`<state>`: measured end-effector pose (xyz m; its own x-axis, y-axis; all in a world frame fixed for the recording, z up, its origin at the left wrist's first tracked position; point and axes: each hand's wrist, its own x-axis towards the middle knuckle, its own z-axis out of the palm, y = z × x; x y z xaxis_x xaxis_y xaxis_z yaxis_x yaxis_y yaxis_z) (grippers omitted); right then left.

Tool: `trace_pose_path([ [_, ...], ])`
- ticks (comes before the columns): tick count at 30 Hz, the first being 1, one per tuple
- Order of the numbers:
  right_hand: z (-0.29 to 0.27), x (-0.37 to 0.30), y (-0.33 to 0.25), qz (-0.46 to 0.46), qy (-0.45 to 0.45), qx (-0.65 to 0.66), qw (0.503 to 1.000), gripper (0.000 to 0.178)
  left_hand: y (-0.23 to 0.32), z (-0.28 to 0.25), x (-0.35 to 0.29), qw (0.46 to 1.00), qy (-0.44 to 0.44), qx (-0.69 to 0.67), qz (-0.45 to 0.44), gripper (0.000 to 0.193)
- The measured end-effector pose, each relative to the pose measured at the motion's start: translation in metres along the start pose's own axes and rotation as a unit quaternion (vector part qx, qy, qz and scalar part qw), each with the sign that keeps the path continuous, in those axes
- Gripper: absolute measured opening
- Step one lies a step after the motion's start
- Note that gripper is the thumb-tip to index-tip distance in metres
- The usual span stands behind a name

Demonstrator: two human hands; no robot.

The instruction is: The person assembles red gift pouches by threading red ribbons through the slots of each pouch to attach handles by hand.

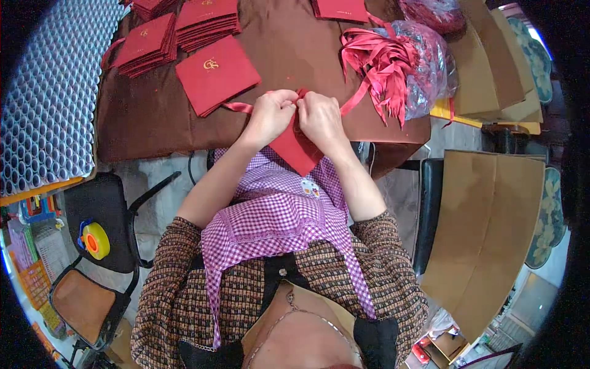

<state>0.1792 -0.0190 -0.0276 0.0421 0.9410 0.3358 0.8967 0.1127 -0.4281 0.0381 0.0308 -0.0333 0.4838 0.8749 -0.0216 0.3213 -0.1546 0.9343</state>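
Note:
Both my hands meet at the near edge of the brown-covered table, over a red folded card (296,150) whose corner points down toward my lap. My left hand (270,120) is closed, thumb and fingers pinched near the card's top. Beside it, my right hand (321,122) is closed too, knuckles up. A red ribbon (238,107) shows on the left of my hands, and more of it comes out on the right. My fingers hide how ribbon and card meet. Just left lies a stack of square red cards (218,77) with gold print.
More stacks of red cards (147,46) stand at the far left of the brown tablecloth (289,43). On the right, a bundle of red ribbons (387,71) spills from a clear plastic bag (436,67). Cardboard boxes (485,234) flank the right side; a chair (98,227) holds a yellow tape roll (96,240).

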Motion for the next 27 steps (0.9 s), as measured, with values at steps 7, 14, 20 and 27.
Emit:
trace_pose_path([
  [7, -0.038, 0.008, -0.005, 0.022, -0.122, -0.016, 0.992, 0.016, -0.019, -0.001, 0.001, 0.997, 0.017, -0.071, 0.009, 0.025],
  [14, -0.046, 0.018, 0.021, -0.114, -0.071, 0.049, 0.99, 0.02, -0.007, -0.009, -0.002, 0.997, -0.046, -0.068, -0.005, 0.028],
  [20, -0.045, 0.023, 0.035, -0.146, -0.133, 0.133, 0.971, 0.016, -0.005, -0.019, 0.002, 0.966, -0.181, -0.183, -0.03, 0.029],
  [27, -0.042, 0.024, 0.036, -0.127, -0.19, 0.196, 0.953, 0.014, 0.006, -0.027, 0.01, 0.956, -0.278, -0.075, -0.053, 0.02],
])
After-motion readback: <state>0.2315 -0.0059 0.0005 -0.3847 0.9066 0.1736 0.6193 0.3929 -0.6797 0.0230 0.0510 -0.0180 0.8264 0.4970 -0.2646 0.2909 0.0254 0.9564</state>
